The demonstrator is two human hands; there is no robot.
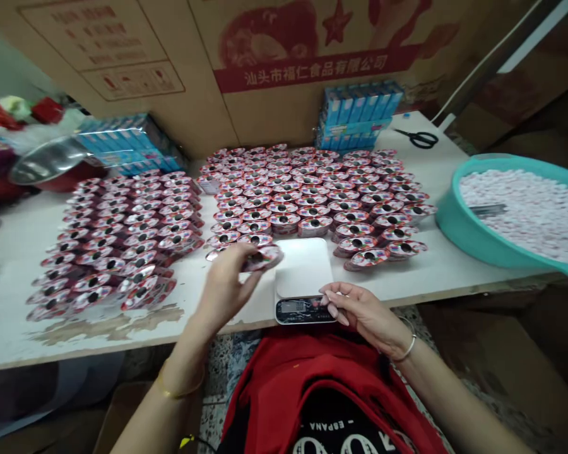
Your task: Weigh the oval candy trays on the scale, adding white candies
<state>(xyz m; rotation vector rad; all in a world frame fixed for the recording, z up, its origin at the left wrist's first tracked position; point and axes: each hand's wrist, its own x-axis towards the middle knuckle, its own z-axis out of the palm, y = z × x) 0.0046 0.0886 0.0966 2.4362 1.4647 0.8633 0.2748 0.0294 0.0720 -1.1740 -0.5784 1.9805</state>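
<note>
My left hand (227, 280) grips a small printed packet (264, 257) with a pointed-oval red-and-white top and a dark hole in it. It is tilted at the left edge of a white kitchen scale (305, 268). My right hand (360, 312) is closed in a pinch over the scale's black display panel (291, 310). Small pale shapes show at its fingertips, but I cannot tell whether they are pieces or nails. Close rows of similar packets (284, 207) stand upright behind the scale, and another block of packets (118, 233) stands to the left.
A turquoise basin (471, 236) of small whitish pieces (539, 208) stands at right, with a metal utensil (487, 210) in it. Black scissors (421, 139), blue boxes (360, 113), more blue boxes (127, 142) and a metal bowl (59, 164) line the back. A large carton (274, 113) rises behind.
</note>
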